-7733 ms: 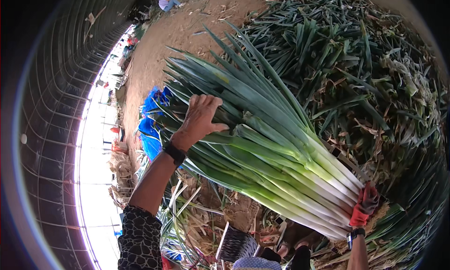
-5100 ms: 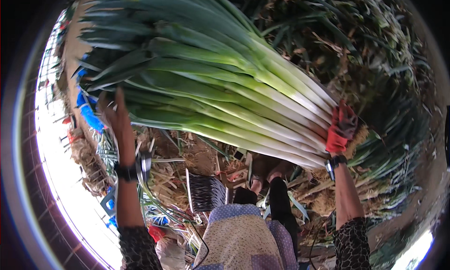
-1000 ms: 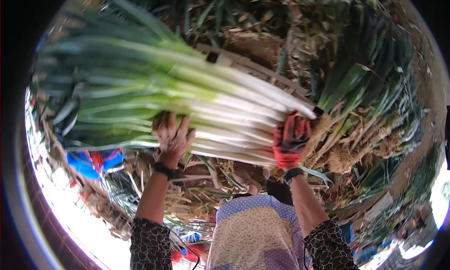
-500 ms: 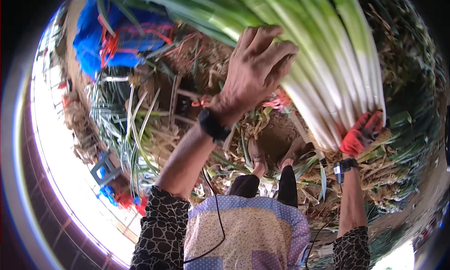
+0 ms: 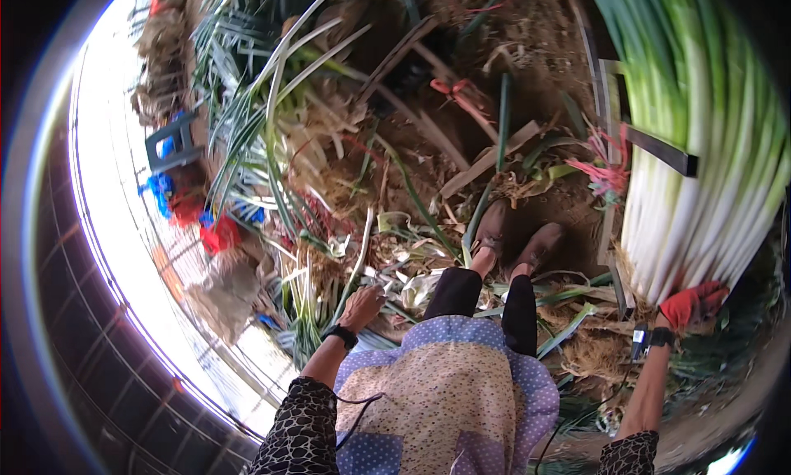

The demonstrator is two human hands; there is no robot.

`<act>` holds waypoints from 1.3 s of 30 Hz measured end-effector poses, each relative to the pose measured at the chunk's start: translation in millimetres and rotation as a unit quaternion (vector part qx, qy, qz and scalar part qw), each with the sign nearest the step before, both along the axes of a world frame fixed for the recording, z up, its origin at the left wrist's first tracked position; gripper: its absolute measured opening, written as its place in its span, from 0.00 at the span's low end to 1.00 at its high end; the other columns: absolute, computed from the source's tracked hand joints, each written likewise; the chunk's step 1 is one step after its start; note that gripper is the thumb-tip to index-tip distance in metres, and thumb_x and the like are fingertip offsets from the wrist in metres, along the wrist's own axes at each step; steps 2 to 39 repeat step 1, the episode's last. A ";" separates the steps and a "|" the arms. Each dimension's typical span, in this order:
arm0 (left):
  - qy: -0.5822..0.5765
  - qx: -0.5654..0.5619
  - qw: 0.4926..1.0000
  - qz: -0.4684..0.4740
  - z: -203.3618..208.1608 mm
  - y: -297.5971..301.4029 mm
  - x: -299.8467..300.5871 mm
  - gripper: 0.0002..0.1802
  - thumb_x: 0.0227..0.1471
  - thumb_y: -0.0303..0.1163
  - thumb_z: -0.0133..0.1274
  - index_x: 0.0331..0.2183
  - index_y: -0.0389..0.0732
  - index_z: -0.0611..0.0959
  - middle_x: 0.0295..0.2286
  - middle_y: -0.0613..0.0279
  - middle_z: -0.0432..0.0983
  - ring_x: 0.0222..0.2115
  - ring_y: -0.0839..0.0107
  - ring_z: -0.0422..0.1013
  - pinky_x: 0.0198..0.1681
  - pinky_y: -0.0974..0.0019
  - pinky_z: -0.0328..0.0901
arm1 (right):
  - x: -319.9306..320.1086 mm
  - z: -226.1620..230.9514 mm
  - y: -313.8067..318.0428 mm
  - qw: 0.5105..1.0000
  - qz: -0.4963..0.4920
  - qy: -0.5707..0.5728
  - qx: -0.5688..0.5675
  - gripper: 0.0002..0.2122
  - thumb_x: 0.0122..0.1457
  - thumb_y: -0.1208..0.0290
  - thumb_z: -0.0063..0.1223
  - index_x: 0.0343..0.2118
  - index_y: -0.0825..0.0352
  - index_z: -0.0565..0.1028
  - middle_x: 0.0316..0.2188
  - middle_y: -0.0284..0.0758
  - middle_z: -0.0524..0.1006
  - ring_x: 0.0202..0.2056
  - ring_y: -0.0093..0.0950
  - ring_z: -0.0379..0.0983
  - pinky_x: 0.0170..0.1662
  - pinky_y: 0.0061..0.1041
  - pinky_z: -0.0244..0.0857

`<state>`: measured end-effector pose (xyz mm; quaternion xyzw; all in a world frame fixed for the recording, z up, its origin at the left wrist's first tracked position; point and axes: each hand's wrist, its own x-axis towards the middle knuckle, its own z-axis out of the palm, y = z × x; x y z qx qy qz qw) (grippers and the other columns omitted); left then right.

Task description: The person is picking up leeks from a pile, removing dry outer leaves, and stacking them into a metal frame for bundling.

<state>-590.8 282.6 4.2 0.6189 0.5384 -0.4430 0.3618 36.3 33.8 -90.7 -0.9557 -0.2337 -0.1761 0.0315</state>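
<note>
A thick bunch of long green onions (image 5: 684,219), white at the root ends and green above, lies at the right with its roots toward me. My right hand (image 5: 694,304), in a red glove, is closed at the root ends of the bunch. Low on the left, my bare left hand (image 5: 361,308) hovers beside loose onion stalks (image 5: 309,290), its fingers loosely bent and apart. I see nothing held in it. A dark flat bar (image 5: 662,150) crosses the bunch from a wooden frame (image 5: 610,129).
Pink ties (image 5: 606,170) hang by the frame. A heap of loose onions (image 5: 247,104) lies at the upper left, close to a grey-blue stool (image 5: 173,141). Peeled leaves and slats (image 5: 490,158) litter the ground around my shoes (image 5: 540,246). Red bags (image 5: 220,234) sit farther left.
My left hand has left the onion bunch and come down to the lower left. The bunch and my gloved right hand now appear farther right and lower, as the view has shifted.
</note>
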 end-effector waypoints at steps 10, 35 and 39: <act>0.047 -0.017 0.997 0.060 9.6 -13.2 -20.8 0.19 0.49 0.42 0.55 0.39 0.39 0.76 0.35 0.44 0.75 0.40 0.50 0.71 0.41 0.54 0.65 | -23.4 18.3 41.2 0.973 -0.171 0.121 0.097 0.29 0.65 0.52 0.38 0.62 0.69 0.58 0.61 0.45 0.60 0.61 0.41 0.53 0.64 0.35 0.47; 0.047 -0.017 0.997 0.060 9.6 -13.2 -20.8 0.19 0.49 0.42 0.55 0.39 0.39 0.76 0.35 0.44 0.75 0.40 0.50 0.71 0.41 0.54 0.65 | -23.4 18.3 41.2 0.973 -0.171 0.121 0.097 0.29 0.65 0.52 0.38 0.62 0.69 0.58 0.61 0.45 0.60 0.61 0.41 0.53 0.64 0.35 0.47; 0.047 -0.017 0.997 0.060 9.6 -13.2 -20.8 0.19 0.49 0.42 0.55 0.39 0.39 0.76 0.35 0.44 0.75 0.40 0.50 0.71 0.41 0.54 0.65 | -23.4 18.3 41.2 0.973 -0.171 0.121 0.097 0.29 0.65 0.52 0.38 0.62 0.69 0.58 0.61 0.45 0.60 0.61 0.41 0.53 0.64 0.35 0.47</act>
